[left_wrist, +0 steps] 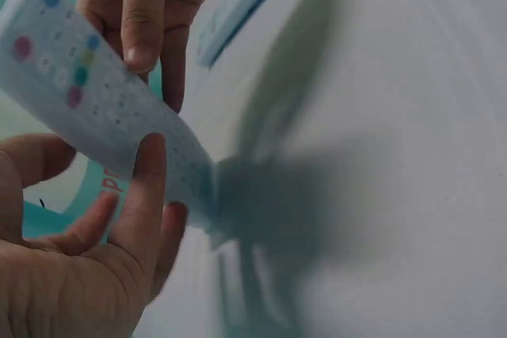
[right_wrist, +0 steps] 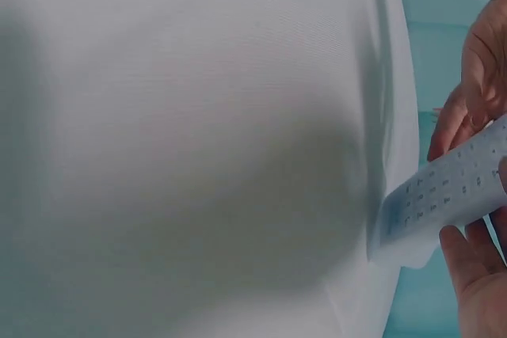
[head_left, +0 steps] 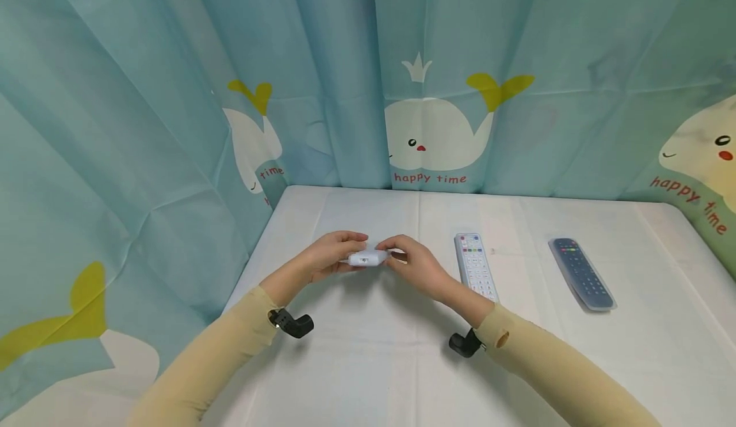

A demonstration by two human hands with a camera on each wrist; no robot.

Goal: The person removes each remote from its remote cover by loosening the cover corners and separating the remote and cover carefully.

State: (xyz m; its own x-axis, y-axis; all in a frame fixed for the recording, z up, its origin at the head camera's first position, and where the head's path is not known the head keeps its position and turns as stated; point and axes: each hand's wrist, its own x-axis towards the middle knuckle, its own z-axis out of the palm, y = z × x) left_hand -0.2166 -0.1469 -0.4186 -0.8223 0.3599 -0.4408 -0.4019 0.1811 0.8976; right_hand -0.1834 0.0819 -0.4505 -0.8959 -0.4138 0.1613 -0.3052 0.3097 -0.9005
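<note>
Both hands hold a white remote control (left_wrist: 119, 104) up above the table, tilted, with its rows of buttons and several coloured keys showing in the left wrist view. A translucent cover seems to wrap it. In the head view only the end of this remote (head_left: 367, 259) faces the camera. My left hand (head_left: 335, 252) grips it along one side, thumb and fingertips at its edges. Opposite, my right hand (head_left: 415, 264) pinches the other end, its thumb lying over the edge in the left wrist view. At the right wrist view's edge, the remote (right_wrist: 451, 184) is cut off.
A second white remote (head_left: 476, 261) lies on the table right of the hands, partly behind the right forearm. Farther right lies a dark remote (head_left: 582, 275) in a clear cover. The white-covered table (head_left: 356, 376) meets a light blue curtain (head_left: 345, 62) at its back and left.
</note>
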